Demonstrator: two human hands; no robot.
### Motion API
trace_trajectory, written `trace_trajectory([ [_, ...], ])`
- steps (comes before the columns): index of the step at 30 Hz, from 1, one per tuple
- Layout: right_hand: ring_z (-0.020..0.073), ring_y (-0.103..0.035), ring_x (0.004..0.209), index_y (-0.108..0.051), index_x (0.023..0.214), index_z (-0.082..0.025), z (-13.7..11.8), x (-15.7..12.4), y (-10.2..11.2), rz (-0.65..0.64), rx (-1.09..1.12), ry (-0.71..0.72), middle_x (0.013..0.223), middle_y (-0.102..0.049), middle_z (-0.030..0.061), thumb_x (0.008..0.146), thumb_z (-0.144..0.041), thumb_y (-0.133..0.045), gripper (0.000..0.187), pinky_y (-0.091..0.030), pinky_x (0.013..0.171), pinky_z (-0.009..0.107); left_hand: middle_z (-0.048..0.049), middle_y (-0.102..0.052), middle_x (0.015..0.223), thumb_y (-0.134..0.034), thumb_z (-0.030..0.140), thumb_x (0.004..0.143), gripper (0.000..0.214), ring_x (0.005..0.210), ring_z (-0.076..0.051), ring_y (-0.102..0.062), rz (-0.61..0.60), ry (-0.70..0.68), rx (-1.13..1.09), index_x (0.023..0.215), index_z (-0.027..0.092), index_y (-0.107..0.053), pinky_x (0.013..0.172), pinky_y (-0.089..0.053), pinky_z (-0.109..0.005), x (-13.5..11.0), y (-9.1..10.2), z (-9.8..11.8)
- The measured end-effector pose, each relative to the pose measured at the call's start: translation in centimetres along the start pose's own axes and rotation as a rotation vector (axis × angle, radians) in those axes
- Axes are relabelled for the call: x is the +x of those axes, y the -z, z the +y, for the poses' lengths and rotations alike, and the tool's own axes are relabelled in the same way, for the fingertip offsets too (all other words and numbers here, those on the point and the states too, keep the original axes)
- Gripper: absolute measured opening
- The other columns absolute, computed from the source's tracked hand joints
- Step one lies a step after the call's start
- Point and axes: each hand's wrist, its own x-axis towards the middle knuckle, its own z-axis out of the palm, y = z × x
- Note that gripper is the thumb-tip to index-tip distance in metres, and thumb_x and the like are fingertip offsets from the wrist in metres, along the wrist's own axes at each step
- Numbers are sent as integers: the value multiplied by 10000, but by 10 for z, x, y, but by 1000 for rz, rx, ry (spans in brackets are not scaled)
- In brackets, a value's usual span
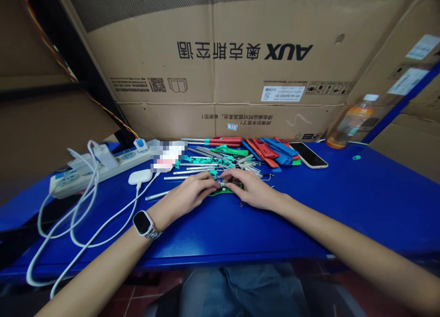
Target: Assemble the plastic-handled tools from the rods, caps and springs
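Silver-banded smartwatch (pixel 143 223) nearest; left hand (pixel 192 194) and right hand (pixel 252 189) both pinch one green plastic piece (pixel 225 191); at twelve o'clock, multicoloured tool pile (pixel 240 152) looks untouched.

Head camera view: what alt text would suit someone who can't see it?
Two bare hands, left hand and right hand, pinch a small green part on a blue table. Behind lie screwdrivers, a phone and a power strip.
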Motion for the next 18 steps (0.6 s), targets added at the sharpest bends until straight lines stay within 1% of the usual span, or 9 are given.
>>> trace_trajectory([
  [6,198,-659,964,-608,1090,-188,1,-2,-3,27,-11,23,1068,-699,75,908,-129,-553,199,-519,872,377,-73,-601,989,-408,235,1021,283,864,-169,-610,11,-6,9,1124,191,-668,797,-509,-305,-3,-2,2],
  [12,179,-678,873,-603,1103,-188,1,-3,-5,65,87,-43,998,-712,60,912,-152,-551,201,-535,798,336,-77,-603,1000,-400,224,1021,290,895,-176,-614,20,-3,24,1114,183,-672,808,-509,-304,-3,-3,5],
  [18,186,-676,932,-600,1104,-182,3,-4,-7,78,108,-29,1015,-712,67,908,-151,-552,204,-534,829,342,-74,-618,985,-404,258,1025,285,881,-171,-621,63,-12,-30,1090,178,-669,832,-520,-313,-3,-6,-1],
])
